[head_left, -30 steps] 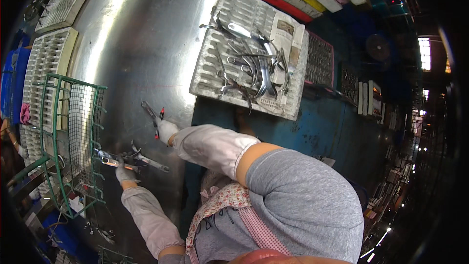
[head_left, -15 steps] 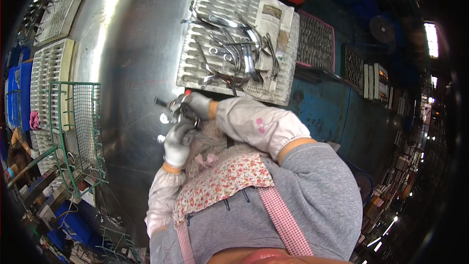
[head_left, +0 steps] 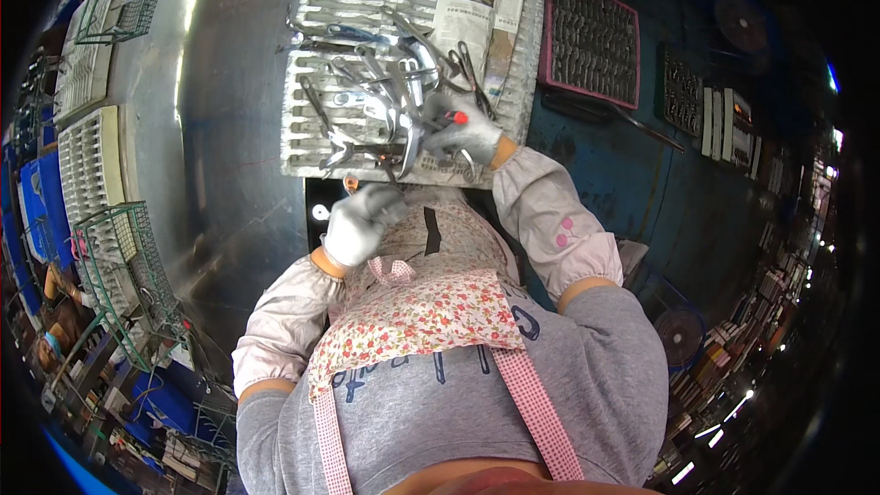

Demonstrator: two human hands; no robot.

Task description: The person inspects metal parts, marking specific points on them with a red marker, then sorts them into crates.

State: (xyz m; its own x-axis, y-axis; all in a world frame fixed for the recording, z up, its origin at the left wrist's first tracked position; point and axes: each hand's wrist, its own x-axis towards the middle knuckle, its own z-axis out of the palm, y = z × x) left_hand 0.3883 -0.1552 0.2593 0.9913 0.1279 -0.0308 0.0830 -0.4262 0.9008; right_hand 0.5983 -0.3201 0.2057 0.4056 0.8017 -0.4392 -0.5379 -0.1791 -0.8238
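My right hand (head_left: 472, 137), in a white glove, reaches over a pile of shiny metal pliers-like tools (head_left: 403, 96) with long curved handles. Its fingers are curled round a small red-ended tool (head_left: 456, 117), most of which is hidden by the hand and the pile. The tools lie crossed over one another on a ribbed pale tray (head_left: 307, 142). In front of my apron, near the tray's close edge, is my gloved left hand (head_left: 357, 225). Its fingers are bent and smeared by motion, so what they hold, if anything, does not show.
Newspaper (head_left: 486, 9) covers part of the tray. A pink-rimmed tray of small dark parts (head_left: 591, 46) stands to the right. A bare metal tabletop (head_left: 229, 128) stretches left, towards green wire baskets (head_left: 137, 257) and more ribbed trays (head_left: 90, 160).
My right hand has moved away from my left, out over the pile, carrying the red-ended tool. My left hand no longer meets it and sits lower, near the apron. The whole view has shifted.
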